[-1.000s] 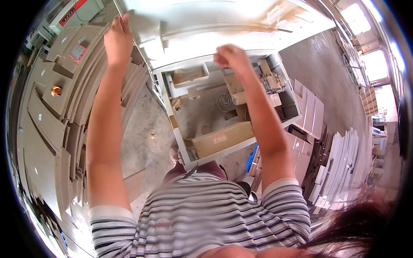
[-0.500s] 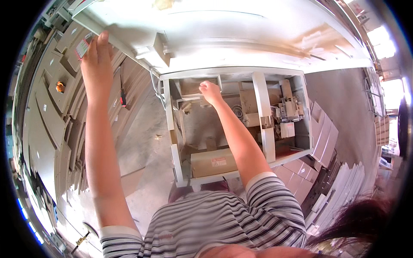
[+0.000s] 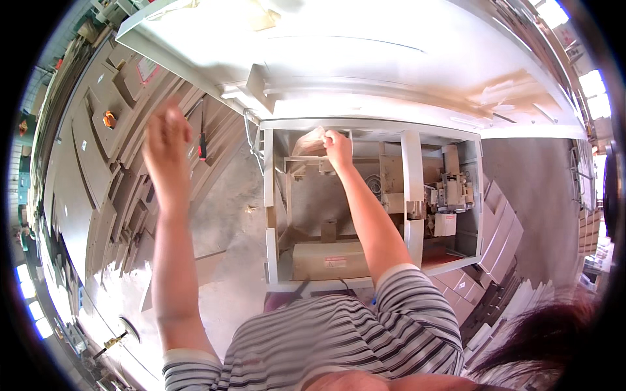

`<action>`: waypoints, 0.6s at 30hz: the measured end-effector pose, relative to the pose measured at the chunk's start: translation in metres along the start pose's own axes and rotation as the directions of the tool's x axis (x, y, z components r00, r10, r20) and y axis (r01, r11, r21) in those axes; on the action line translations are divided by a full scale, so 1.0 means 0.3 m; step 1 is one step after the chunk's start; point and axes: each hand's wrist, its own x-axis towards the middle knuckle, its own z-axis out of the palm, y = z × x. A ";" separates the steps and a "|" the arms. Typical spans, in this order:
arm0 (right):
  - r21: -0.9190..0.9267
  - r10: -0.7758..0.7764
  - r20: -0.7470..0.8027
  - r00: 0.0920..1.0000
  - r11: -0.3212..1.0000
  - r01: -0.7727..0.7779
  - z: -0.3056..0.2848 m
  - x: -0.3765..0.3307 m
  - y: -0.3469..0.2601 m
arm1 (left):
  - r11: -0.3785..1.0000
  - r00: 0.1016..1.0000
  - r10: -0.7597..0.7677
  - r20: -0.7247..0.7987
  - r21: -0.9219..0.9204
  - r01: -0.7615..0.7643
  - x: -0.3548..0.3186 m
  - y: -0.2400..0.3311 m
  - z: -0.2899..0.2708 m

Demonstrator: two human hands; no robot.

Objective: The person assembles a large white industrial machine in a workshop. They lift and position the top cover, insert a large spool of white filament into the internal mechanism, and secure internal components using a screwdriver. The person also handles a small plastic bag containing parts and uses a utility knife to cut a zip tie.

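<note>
A grey metal machine cabinet (image 3: pixel 272 254) stands open in front of me, its large white lid (image 3: pixel 365 72) raised at the far side. My right hand (image 3: pixel 338 150) reaches over the cabinet's far left compartment. Its fingers are closed on a crumpled, see-through plastic bag (image 3: pixel 309 143), which spreads out to their left. My left hand (image 3: pixel 167 146) is up in the air, left of the lid's lower edge and apart from it. Motion smears its fingers, so their pose is unclear.
Inside the cabinet are a beige cover (image 3: pixel 326 260) with a label, a coiled cable (image 3: pixel 373 186) and a mechanical unit (image 3: pixel 450 192) at right. Stacked panels (image 3: pixel 78 176) fill the left, with a screwdriver (image 3: pixel 203 146) and an orange object (image 3: pixel 109 119) on them.
My left hand has come off the lid's edge and moved down toward me. A see-through bag now shows in my right hand. The view has shifted slightly.
</note>
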 end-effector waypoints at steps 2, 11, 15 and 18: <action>0.286 0.032 0.045 0.998 0.957 -0.043 -0.105 -0.017 -0.034 | 0.992 0.992 -0.053 0.114 -0.110 0.065 -0.110 -0.148 0.039; 0.360 -0.027 0.284 0.958 0.929 -0.081 -0.453 -0.111 -0.420 | 0.951 0.829 -0.219 0.515 -0.078 0.300 -0.433 -0.244 0.275; 0.366 -0.003 0.352 0.936 0.921 -0.135 -0.487 -0.210 -0.542 | 0.966 0.832 -0.203 0.517 -0.033 0.256 -0.467 -0.196 0.275; 0.375 0.003 0.400 0.916 0.912 -0.167 -0.472 -0.294 -0.582 | 0.965 0.808 -0.192 0.557 -0.044 0.260 -0.497 -0.196 0.237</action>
